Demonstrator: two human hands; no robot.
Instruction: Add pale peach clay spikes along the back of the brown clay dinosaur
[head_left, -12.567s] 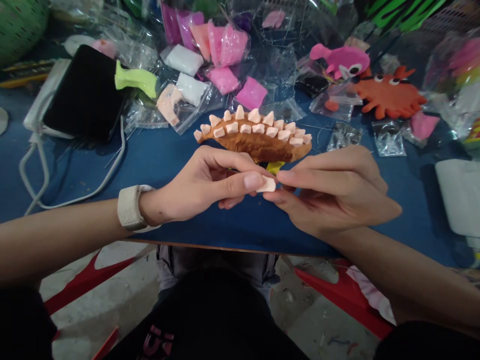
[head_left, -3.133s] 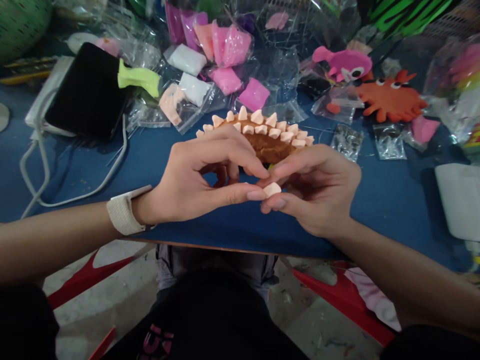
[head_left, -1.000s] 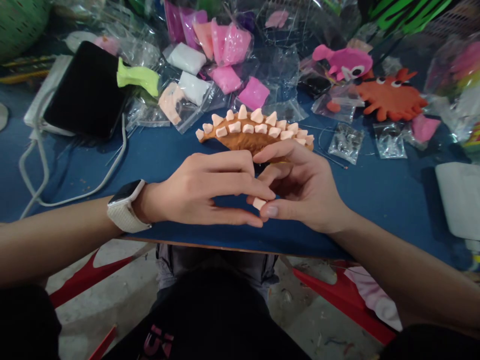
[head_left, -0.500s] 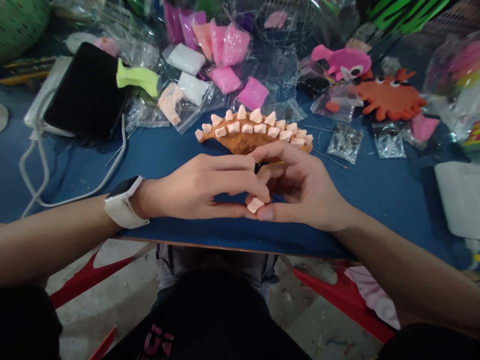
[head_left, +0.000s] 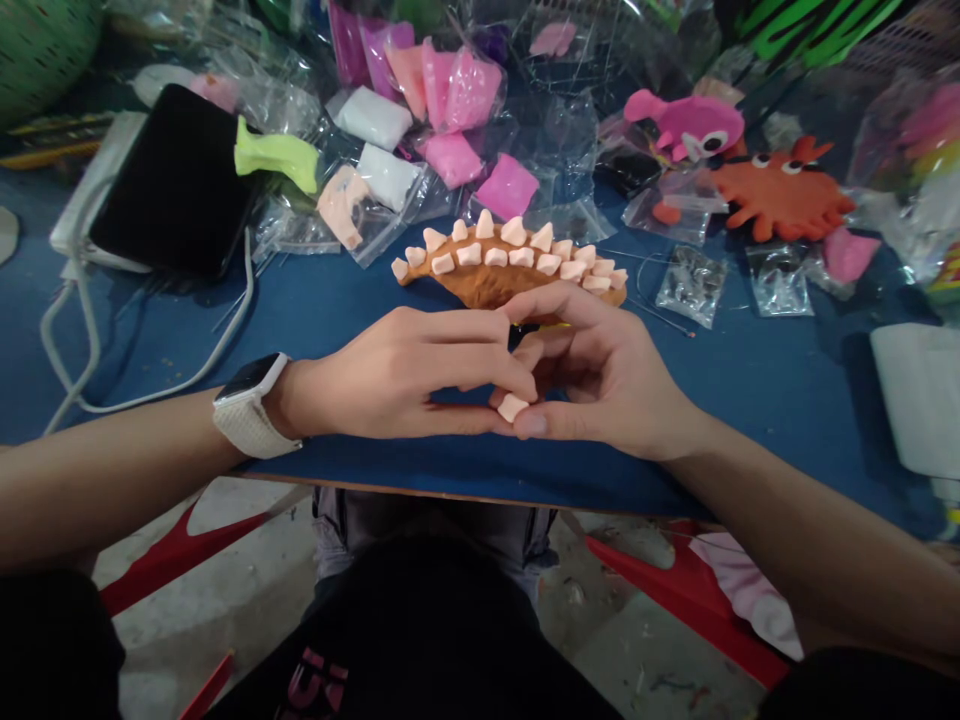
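Note:
A small pale pink clay piece [head_left: 513,407] is pinched between the fingertips of my left hand [head_left: 409,375] and my right hand [head_left: 622,385], close to the table's front edge. Both hands are closed on it, with their fingertips meeting. Just beyond them lies a brown clay figure [head_left: 487,285] with two rows of pale pink pieces along its curved back. My hands hide its lower part.
On the blue table [head_left: 315,310], a dark phone-like device [head_left: 176,180] and white cable lie left. Bagged clay [head_left: 508,187] and a lime-green piece [head_left: 277,155] sit behind. An orange crab figure [head_left: 787,195], pink fish figure [head_left: 686,125] and white bottle [head_left: 915,395] are right.
The small pale pink piece has turned slightly between my fingertips. Both hands keep nearly the same place.

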